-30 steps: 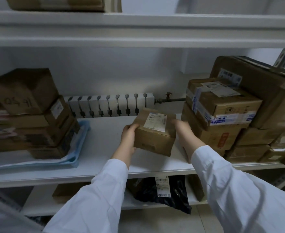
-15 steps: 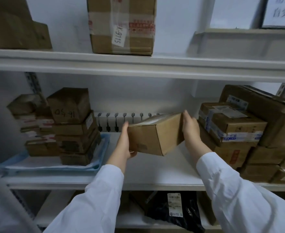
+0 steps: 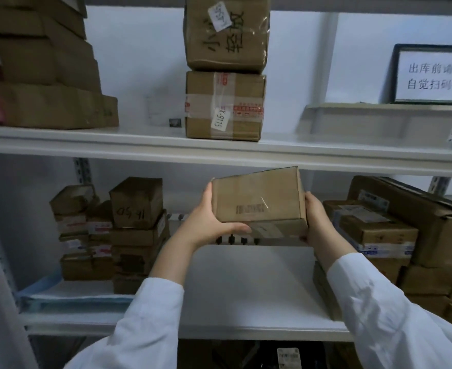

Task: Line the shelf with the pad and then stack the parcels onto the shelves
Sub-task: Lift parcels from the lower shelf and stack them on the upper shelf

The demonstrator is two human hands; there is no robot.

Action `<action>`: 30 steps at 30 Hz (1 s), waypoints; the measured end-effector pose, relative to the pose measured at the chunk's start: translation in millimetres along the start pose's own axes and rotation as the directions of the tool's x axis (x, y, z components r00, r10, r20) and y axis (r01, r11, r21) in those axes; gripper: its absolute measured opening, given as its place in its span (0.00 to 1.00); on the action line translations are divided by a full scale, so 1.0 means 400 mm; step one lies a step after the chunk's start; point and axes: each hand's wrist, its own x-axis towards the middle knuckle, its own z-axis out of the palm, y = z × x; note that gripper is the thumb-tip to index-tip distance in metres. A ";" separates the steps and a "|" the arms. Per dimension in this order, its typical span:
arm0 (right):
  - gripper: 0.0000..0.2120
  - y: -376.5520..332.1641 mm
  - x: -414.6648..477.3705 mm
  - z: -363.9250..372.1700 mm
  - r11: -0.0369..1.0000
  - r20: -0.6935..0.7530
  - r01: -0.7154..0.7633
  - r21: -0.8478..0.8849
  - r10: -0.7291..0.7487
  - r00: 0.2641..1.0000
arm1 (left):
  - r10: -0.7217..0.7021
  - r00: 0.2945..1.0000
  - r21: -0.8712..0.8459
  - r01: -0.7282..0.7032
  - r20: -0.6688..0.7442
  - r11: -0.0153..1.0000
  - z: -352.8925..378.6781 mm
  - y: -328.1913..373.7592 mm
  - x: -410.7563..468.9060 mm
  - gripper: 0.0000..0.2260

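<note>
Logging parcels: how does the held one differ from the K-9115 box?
The held parcel is tilted, gripped by left hand and right hand; the K-9115 box sits level on the upper shelf. The held parcel shows a barcode; the K-9115 box, red tape. Both cardboard.

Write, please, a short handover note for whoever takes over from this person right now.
Left hand grips the parcel at its left end, thumb across its lower front; right hand holds its right end.
The parcel is in the air, tilted, between the middle shelf and the upper shelf.
Done: blue pad lies on the middle shelf's left part with a stack of parcels on it; two boxes stand stacked on the upper shelf.
Left: set this parcel on a shelf; the middle shelf's bare centre looks nearest.
</note>
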 end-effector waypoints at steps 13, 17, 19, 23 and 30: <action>0.20 -0.215 -0.130 -0.017 0.990 0.034 0.116 -0.084 -0.113 0.993 | 0.274 0.953 -0.183 -0.294 -0.128 0.938 -0.146 0.211 -0.033 0.52; 0.22 -0.269 -0.167 -0.008 0.984 0.028 0.166 -0.062 -0.165 0.986 | 0.328 0.930 -0.182 -0.356 -0.168 0.917 -0.174 0.257 -0.028 0.53; 0.21 -0.294 -0.179 -0.003 0.982 0.027 0.185 -0.022 -0.185 0.982 | 0.361 0.913 -0.167 -0.392 -0.192 0.905 -0.185 0.282 -0.027 0.53; 0.17 -0.343 -0.203 -0.001 0.960 -0.015 0.280 0.020 -0.280 0.960 | 0.405 0.886 -0.171 -0.445 -0.224 0.879 -0.204 0.319 -0.015 0.52; 0.24 -0.422 -0.241 -0.018 0.878 0.053 0.454 0.149 -0.466 0.883 | 0.432 0.869 -0.245 -0.485 -0.240 0.839 -0.263 0.405 0.014 0.51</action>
